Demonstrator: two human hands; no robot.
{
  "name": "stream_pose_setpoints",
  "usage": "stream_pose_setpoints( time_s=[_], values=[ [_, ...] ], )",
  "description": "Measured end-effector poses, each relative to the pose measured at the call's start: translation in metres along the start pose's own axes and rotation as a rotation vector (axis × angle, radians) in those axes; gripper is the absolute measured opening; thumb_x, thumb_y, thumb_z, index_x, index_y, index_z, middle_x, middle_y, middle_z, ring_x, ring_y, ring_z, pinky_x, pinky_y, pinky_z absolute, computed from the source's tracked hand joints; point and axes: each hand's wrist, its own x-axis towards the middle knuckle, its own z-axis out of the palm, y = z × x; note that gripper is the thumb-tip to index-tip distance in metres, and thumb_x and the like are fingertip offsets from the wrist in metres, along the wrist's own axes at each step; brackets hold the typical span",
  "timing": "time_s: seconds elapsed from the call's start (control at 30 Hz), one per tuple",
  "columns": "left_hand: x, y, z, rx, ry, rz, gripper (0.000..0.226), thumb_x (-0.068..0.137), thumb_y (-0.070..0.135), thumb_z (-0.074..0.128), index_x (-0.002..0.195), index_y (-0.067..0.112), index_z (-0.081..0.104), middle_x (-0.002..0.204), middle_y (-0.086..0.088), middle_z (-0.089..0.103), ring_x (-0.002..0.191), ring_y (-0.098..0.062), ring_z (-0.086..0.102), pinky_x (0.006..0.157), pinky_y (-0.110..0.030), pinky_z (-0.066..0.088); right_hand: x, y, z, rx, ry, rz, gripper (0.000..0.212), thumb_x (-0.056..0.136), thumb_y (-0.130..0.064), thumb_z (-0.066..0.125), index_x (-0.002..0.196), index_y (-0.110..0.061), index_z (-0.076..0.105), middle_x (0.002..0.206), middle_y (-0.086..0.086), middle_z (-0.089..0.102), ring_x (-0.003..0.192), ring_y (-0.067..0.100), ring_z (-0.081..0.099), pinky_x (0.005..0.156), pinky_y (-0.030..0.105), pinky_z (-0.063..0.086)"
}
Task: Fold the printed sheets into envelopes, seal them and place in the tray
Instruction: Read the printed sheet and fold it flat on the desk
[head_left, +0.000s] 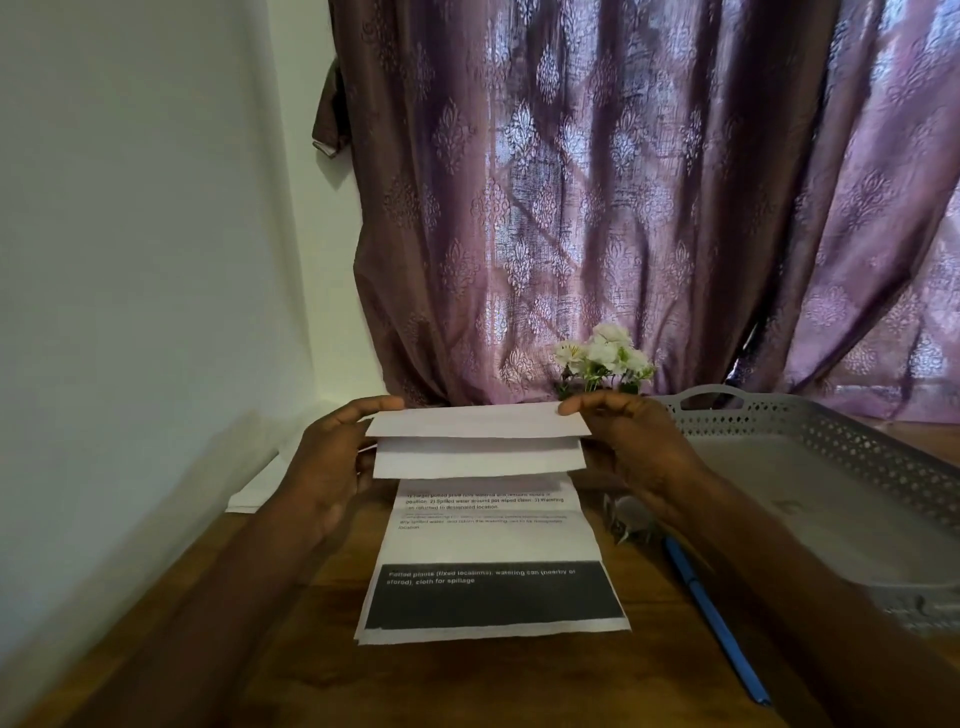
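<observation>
1. My left hand (332, 457) pinches the left end of the folded sheet (478, 439), thumb on top and fingers curled beneath.
2. My right hand (623, 441) pinches the right end of the same sheet in the same way, thumb tip on the upper edge.
3. The folded sheet is thin white paper, held level above the wooden table (291, 649). Its panels overlap in stepped horizontal bands with sharp creases.
4. Directly below my hands, a printed sheet (491, 561) lies flat on the table. It carries small lines of text near the top and a wide black band with white lettering near the bottom edge.
5. A slim blue pen (714, 618) lies diagonally on the table, just right of the printed sheet.
6. The grey plastic tray (852, 441) sits at the right, with a perforated lattice rim and a cut-out handle. Its visible floor shows no paper.
7. White flowers (602, 356) stand behind my hands, before a purple patterned curtain (597, 182).
</observation>
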Motion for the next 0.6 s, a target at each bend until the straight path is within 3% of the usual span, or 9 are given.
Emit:
stream_pose_setpoints(
  time_s=[0.13,0.27,0.4,0.5,0.6],
  values=[
    [-0.0013,-0.0004,0.0023,-0.082,-0.016,-0.064,0.026,0.108,0.025,0.051,0.119,0.013,0.072,0.111,-0.013,0.075,0.100,-0.029,0.072,0.062,-0.034,0.064,0.0014,-0.0010,0.0043,-0.016,0.058,0.044,0.021,0.101,-0.002,0.056,0.103,-0.004,0.076,0.101,0.016,0.078,0.094,0.039,0.075,0.071,0.049,0.063],
    [-0.0032,-0.0026,0.0065,-0.154,-0.050,-0.188,0.039,0.106,0.046,0.048,0.116,0.014,0.067,0.110,-0.013,0.079,0.103,-0.031,0.075,0.070,-0.042,0.067,0.0021,-0.0034,0.0071,0.067,0.069,0.102,0.018,0.096,-0.009,0.062,0.106,-0.003,0.077,0.103,0.014,0.079,0.089,0.033,0.078,0.079,0.047,0.064],
    [-0.0053,-0.0035,0.0089,-0.020,-0.135,-0.129,0.028,0.099,0.023,0.066,0.126,0.015,0.065,0.121,-0.014,0.075,0.108,-0.032,0.072,0.072,-0.039,0.066,0.0007,0.0004,0.0069,0.066,-0.009,0.045,0.026,0.093,-0.005,0.070,0.117,-0.014,0.074,0.110,0.011,0.077,0.092,0.030,0.077,0.064,0.035,0.064],
    [-0.0035,-0.0056,0.0071,0.014,-0.126,-0.082,0.035,0.095,0.017,0.072,0.129,0.019,0.065,0.123,-0.011,0.073,0.109,-0.033,0.072,0.081,-0.045,0.065,0.0008,0.0046,0.0070,0.027,-0.075,0.028,0.054,0.086,0.007,0.073,0.129,-0.023,0.064,0.114,0.010,0.076,0.096,0.030,0.077,0.072,0.044,0.065],
    [-0.0024,-0.0059,0.0047,0.011,-0.073,-0.026,0.037,0.092,0.017,0.075,0.128,0.017,0.066,0.115,-0.009,0.078,0.105,-0.031,0.076,0.089,-0.052,0.063,0.0014,0.0035,0.0074,0.030,-0.009,0.016,0.053,0.083,0.008,0.075,0.127,-0.018,0.063,0.110,0.011,0.077,0.093,0.029,0.078,0.071,0.045,0.065]
  ],
)
